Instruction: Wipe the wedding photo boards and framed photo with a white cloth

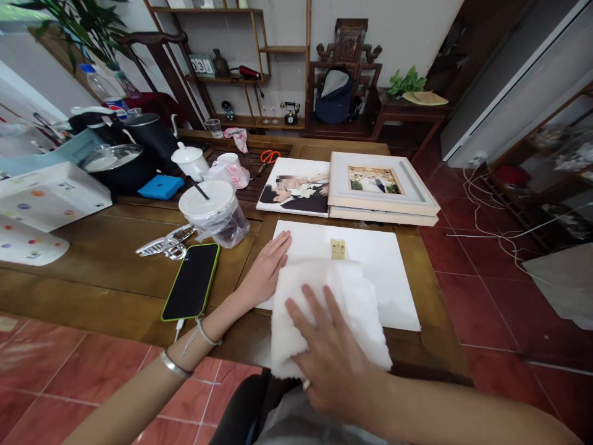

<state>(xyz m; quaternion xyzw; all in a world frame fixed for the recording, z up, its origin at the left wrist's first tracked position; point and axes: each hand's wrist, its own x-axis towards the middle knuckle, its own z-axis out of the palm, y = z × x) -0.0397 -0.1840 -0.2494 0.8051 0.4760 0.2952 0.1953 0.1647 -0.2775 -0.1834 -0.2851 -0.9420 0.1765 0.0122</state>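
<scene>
- Closest to the camera, the right hand (331,364) lies palm down with its fingers spread apart, pressing flat on a white cloth (345,284) rather than gripping it.
- That cloth looks soft, fluffy and light; it should bunch or slide easily, so a broad, flat palm suits it better than a pinch.
- Under it, a white panel (393,284) lies flat on the wooden table (120,247), near the person's side, with the cloth hanging past its near edge.
- From where I stand, the panel seems thin, stiff and fairly light, perhaps smooth enough to skid; its side edges look the best hold, clear of the small brass-coloured plate (338,249).
- Over on the panel's left edge rests the left hand (269,269), flat, its fingers close together and clamped on nothing.
- Left of that hand are a green-edged phone (192,281) and a lidded cup (207,199).
- Beyond the panel lie a photo print (299,191), a framed picture (377,180) and orange-handled scissors (269,157).
</scene>
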